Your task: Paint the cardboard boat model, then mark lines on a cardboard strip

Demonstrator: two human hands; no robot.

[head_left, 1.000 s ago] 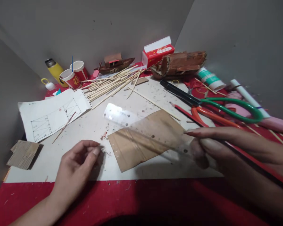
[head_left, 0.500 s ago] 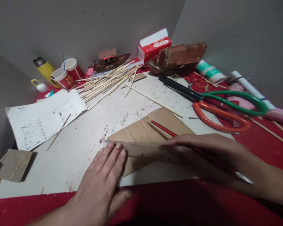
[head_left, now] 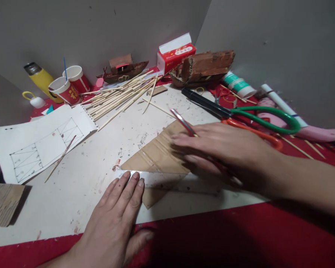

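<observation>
Left hand, fingers flat and spread, presses the left end of a clear ruler onto the cardboard, pinning both to the table. Right hand, fingers closed on a red pencil, rests just beyond the ruler's far edge, placed to mark along it.

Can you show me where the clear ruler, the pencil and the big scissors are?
ruler [head_left: 156,179], head view, on its clear middle strip beside the left fingertips.
pencil [head_left: 184,124], head view, on the red shaft above the right hand.
scissors [head_left: 268,121], head view, on the green handle loop.
</observation>
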